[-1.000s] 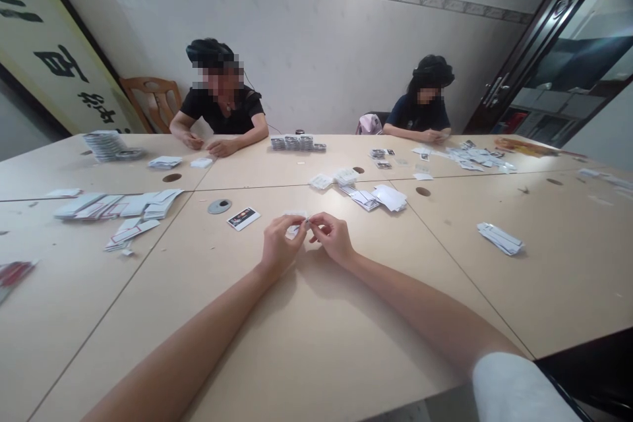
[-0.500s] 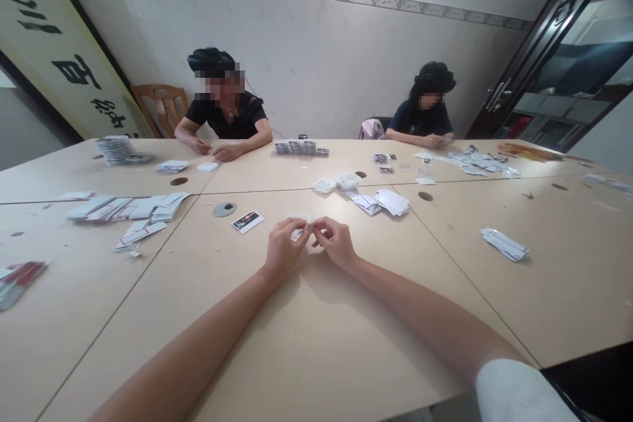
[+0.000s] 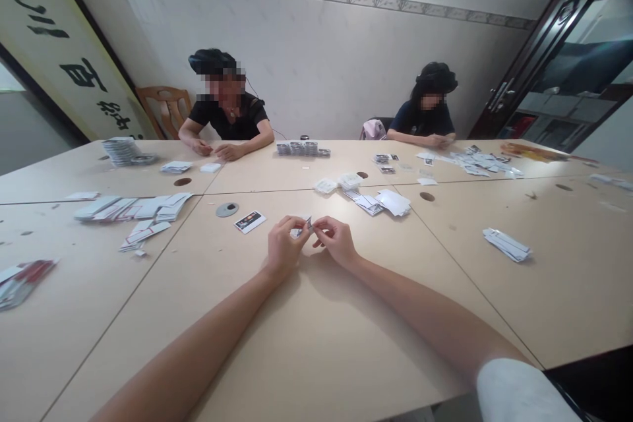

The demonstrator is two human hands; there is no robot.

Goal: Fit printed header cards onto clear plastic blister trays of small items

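My left hand (image 3: 283, 246) and my right hand (image 3: 337, 239) meet over the middle of the beige table (image 3: 316, 343), fingertips pinched together on a small white card or packet (image 3: 302, 227) held just above the tabletop. Most of that small item is hidden by my fingers. A printed card with a dark picture (image 3: 249, 221) lies flat to the left of my left hand, and a grey disc (image 3: 227, 210) lies beyond it.
Piles of white cards (image 3: 133, 208) lie at left, another pile (image 3: 380, 201) ahead right, a small stack (image 3: 507, 244) at right. Two other people sit across the table, one in black (image 3: 225, 122), one in dark blue (image 3: 425, 122), each handling cards. Stacked packs (image 3: 301, 146) stand at the far edge.
My hands stay together on the small item, with only slight finger shifts. The view has tilted a little downward.
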